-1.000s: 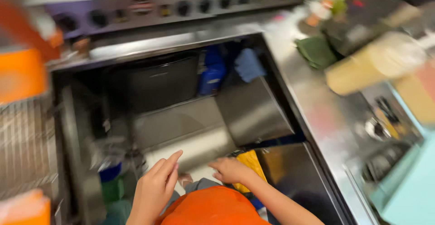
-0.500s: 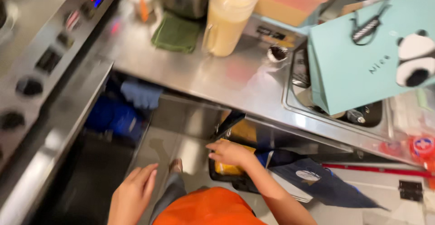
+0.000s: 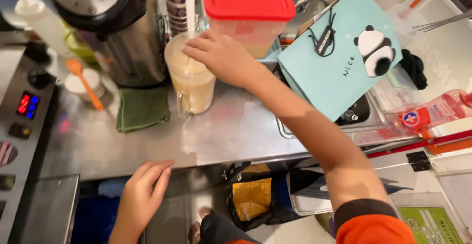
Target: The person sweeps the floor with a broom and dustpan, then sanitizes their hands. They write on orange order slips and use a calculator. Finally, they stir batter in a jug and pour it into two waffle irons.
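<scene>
Right hand [image 3: 223,57] has come up from under the counter [image 3: 231,131] and now grips the white stirrer [image 3: 190,8] in the milky-drink pitcher [image 3: 191,84]. Left hand [image 3: 142,195] rests released at the counter edge.

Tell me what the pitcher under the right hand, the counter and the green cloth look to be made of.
Pitcher: likely clear plastic; cream liquid shows through.
Counter: brushed stainless steel by its dull grey reflections.
Green cloth: soft woven fabric, matte, limp and creased.
</scene>
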